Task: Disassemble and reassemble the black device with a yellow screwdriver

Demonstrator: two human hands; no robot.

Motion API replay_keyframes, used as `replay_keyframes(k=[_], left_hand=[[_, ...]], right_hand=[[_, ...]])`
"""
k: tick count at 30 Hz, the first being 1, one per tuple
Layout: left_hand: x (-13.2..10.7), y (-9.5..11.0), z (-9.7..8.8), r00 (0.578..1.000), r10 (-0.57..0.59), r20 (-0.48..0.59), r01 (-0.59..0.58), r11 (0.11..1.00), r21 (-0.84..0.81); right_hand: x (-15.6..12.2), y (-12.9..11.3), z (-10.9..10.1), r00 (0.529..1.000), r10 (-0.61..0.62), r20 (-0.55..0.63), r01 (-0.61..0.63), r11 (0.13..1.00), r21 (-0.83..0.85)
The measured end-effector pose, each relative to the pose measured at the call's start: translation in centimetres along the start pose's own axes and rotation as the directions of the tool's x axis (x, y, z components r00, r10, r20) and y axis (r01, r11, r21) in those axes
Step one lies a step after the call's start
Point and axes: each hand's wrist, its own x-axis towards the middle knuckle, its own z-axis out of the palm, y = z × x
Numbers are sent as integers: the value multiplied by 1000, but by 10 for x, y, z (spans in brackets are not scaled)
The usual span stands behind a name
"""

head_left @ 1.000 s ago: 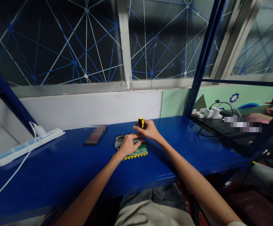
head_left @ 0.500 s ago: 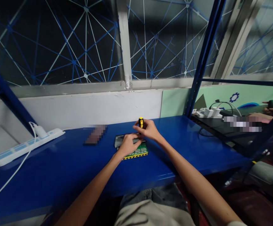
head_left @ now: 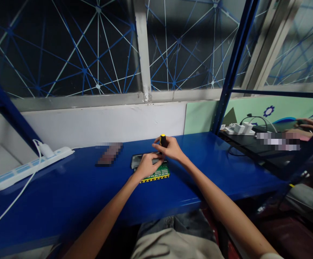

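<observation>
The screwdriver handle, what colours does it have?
Yellow and black, seen in the head view: the screwdriver handle sticks out above the right hand.

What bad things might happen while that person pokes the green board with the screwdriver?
The screwdriver stands upright in the right hand, and the left hand is pressed on the board right beside where the tip goes. A slip might jab those fingers or scratch the board. The board lies loose on the smooth blue bench, held only by that hand, so it may slide.
</observation>
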Motion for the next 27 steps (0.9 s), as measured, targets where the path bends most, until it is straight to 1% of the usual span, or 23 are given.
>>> replay_keyframes(k=[3, 13, 18, 22, 27], left_hand=[[0, -1, 0, 1000, 0, 11, 0, 1000, 0], [1, 0, 1, 999, -40, -5, 40, 999, 5], [1, 0, 1, 999, -46, -14, 46, 999, 7], [1, -2, 1, 999, -40, -12, 40, 999, 8], [0, -2, 1, 1000, -4, 23, 4, 1000, -4]], right_hand=[[0, 1, 0, 1000, -4, -8, 4, 1000, 6], [0, 1, 0, 1000, 10, -16, -10, 1000, -14], [0, 0, 0, 1000, 13, -2, -13, 999, 32], [0, 0, 0, 1000, 18, 6, -18, 998, 56], [0, 0, 0, 1000, 14, 2, -14, 999, 48]])
